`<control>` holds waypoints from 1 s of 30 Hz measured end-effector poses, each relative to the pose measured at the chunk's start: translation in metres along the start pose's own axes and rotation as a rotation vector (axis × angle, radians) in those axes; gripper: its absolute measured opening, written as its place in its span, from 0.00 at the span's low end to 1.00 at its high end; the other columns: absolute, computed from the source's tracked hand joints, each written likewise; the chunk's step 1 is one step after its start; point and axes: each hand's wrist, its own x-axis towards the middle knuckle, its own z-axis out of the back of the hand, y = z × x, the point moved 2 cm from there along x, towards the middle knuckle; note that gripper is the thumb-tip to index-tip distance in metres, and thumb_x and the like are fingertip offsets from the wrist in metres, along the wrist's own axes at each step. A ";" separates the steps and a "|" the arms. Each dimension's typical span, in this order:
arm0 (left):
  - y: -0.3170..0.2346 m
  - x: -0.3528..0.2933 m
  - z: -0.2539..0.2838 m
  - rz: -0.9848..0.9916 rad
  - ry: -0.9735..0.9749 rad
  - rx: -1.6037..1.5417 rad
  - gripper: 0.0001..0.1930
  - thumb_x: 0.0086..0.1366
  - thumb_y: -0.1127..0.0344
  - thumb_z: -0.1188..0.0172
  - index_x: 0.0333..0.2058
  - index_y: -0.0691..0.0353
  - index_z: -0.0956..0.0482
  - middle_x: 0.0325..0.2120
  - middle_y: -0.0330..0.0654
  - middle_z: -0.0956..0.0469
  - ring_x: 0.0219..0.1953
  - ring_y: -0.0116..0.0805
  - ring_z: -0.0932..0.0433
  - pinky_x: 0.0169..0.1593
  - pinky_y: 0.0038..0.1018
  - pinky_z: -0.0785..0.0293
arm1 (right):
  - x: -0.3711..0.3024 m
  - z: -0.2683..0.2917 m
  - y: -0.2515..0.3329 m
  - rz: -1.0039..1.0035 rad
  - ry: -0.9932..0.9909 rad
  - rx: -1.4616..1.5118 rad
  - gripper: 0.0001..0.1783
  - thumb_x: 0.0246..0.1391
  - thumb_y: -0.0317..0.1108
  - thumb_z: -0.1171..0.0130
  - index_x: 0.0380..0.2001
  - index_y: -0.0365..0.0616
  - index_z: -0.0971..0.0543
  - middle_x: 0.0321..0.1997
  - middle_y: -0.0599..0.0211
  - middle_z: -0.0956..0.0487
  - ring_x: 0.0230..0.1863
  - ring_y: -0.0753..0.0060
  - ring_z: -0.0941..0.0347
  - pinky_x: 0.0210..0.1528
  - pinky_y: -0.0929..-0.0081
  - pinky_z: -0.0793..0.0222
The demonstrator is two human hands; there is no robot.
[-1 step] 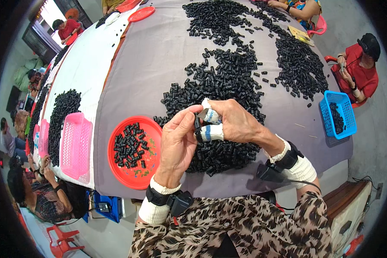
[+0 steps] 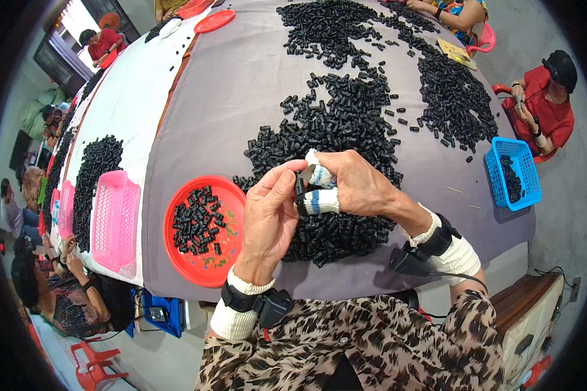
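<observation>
My left hand (image 2: 271,212) pinches a small black cylindrical part (image 2: 299,186) between thumb and fingers, above a large heap of similar black parts (image 2: 346,117). My right hand (image 2: 362,182) meets it from the right, with white cloth wraps on its thumb and finger. A small grey, blade-like piece (image 2: 308,173) shows between these wrapped fingers, against the black part; most of it is hidden. Left of my left hand, a red round tray (image 2: 174,257) with a printed floral bottom holds several more black parts.
A pink basket (image 2: 115,221) stands on the white cloth at left; a blue basket (image 2: 516,174) with black parts stands at right. Further heaps (image 2: 455,98) cover the far right. A person in red (image 2: 548,101) sits at the right; other people work along the left and far edges.
</observation>
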 end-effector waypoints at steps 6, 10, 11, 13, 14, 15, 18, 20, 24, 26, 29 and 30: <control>0.001 0.000 0.003 -0.014 0.010 0.033 0.11 0.63 0.68 0.48 0.42 0.67 0.26 0.28 0.33 0.26 0.31 0.19 0.29 0.37 0.18 0.29 | 0.001 0.000 -0.002 -0.008 0.027 -0.049 0.20 0.39 0.43 0.37 0.24 0.37 0.30 0.19 0.58 0.28 0.21 0.60 0.30 0.26 0.67 0.35; 0.000 -0.001 -0.001 0.002 0.018 0.045 0.12 0.63 0.68 0.48 0.43 0.66 0.26 0.29 0.34 0.26 0.32 0.20 0.28 0.38 0.19 0.29 | 0.003 0.001 -0.003 -0.007 0.038 -0.073 0.19 0.38 0.42 0.37 0.24 0.37 0.29 0.19 0.60 0.28 0.21 0.63 0.30 0.26 0.68 0.35; -0.001 -0.001 -0.002 -0.003 0.028 0.039 0.12 0.63 0.68 0.48 0.44 0.66 0.27 0.30 0.35 0.25 0.33 0.21 0.28 0.39 0.20 0.29 | 0.004 0.002 -0.003 -0.006 0.035 -0.075 0.19 0.38 0.42 0.37 0.24 0.37 0.29 0.19 0.60 0.28 0.21 0.63 0.30 0.26 0.68 0.35; 0.000 -0.002 -0.001 -0.006 0.031 0.031 0.12 0.64 0.69 0.49 0.44 0.66 0.27 0.31 0.36 0.25 0.34 0.22 0.27 0.40 0.20 0.29 | 0.004 0.002 -0.003 0.001 0.043 -0.056 0.18 0.39 0.42 0.37 0.24 0.37 0.28 0.19 0.60 0.27 0.21 0.65 0.29 0.26 0.69 0.35; 0.000 -0.003 0.000 -0.008 0.040 0.018 0.12 0.64 0.69 0.49 0.45 0.67 0.28 0.33 0.37 0.24 0.35 0.23 0.27 0.42 0.21 0.29 | 0.004 0.002 -0.004 0.000 0.043 -0.055 0.18 0.39 0.42 0.37 0.24 0.37 0.28 0.19 0.60 0.27 0.21 0.65 0.29 0.26 0.69 0.35; 0.001 -0.003 0.000 -0.009 0.051 0.005 0.13 0.64 0.69 0.49 0.45 0.67 0.28 0.34 0.38 0.24 0.36 0.24 0.26 0.43 0.21 0.29 | 0.004 0.002 -0.004 0.001 0.040 -0.048 0.18 0.39 0.42 0.37 0.24 0.37 0.28 0.19 0.61 0.27 0.21 0.66 0.29 0.26 0.69 0.35; 0.001 -0.002 0.000 -0.006 0.083 -0.008 0.13 0.64 0.69 0.49 0.45 0.67 0.28 0.36 0.39 0.24 0.37 0.24 0.26 0.43 0.22 0.29 | 0.004 0.002 -0.003 0.002 0.042 -0.054 0.18 0.39 0.42 0.37 0.24 0.37 0.27 0.19 0.61 0.27 0.21 0.66 0.29 0.26 0.70 0.34; 0.001 -0.002 0.001 -0.005 0.070 -0.011 0.12 0.64 0.69 0.49 0.45 0.67 0.28 0.36 0.39 0.24 0.37 0.24 0.26 0.43 0.22 0.28 | 0.006 0.002 -0.002 0.004 0.053 -0.064 0.18 0.39 0.42 0.38 0.24 0.37 0.28 0.19 0.60 0.27 0.22 0.66 0.29 0.27 0.70 0.34; 0.002 0.000 0.002 0.002 0.059 -0.010 0.12 0.64 0.69 0.49 0.44 0.67 0.28 0.35 0.40 0.24 0.36 0.24 0.25 0.41 0.21 0.28 | 0.005 0.003 -0.001 -0.014 0.066 -0.062 0.18 0.39 0.42 0.38 0.24 0.37 0.27 0.19 0.60 0.26 0.22 0.65 0.28 0.27 0.69 0.34; 0.002 0.000 0.000 0.002 0.065 -0.005 0.12 0.64 0.69 0.49 0.44 0.67 0.28 0.35 0.40 0.24 0.36 0.24 0.25 0.41 0.21 0.27 | 0.005 0.003 -0.001 -0.012 0.062 -0.049 0.18 0.39 0.43 0.38 0.24 0.36 0.27 0.19 0.59 0.26 0.22 0.64 0.28 0.27 0.69 0.34; 0.001 0.000 0.002 -0.010 0.081 0.011 0.12 0.64 0.69 0.50 0.43 0.68 0.28 0.35 0.39 0.24 0.36 0.23 0.25 0.41 0.21 0.27 | 0.004 0.003 -0.001 0.012 0.064 -0.078 0.19 0.39 0.43 0.38 0.24 0.36 0.28 0.20 0.58 0.26 0.22 0.61 0.29 0.27 0.68 0.34; 0.002 0.001 0.004 -0.018 0.092 0.019 0.11 0.64 0.69 0.50 0.43 0.68 0.28 0.35 0.39 0.24 0.36 0.23 0.25 0.41 0.21 0.27 | 0.004 0.003 -0.002 0.014 0.084 -0.091 0.18 0.40 0.41 0.38 0.26 0.37 0.29 0.20 0.60 0.27 0.21 0.64 0.30 0.27 0.69 0.35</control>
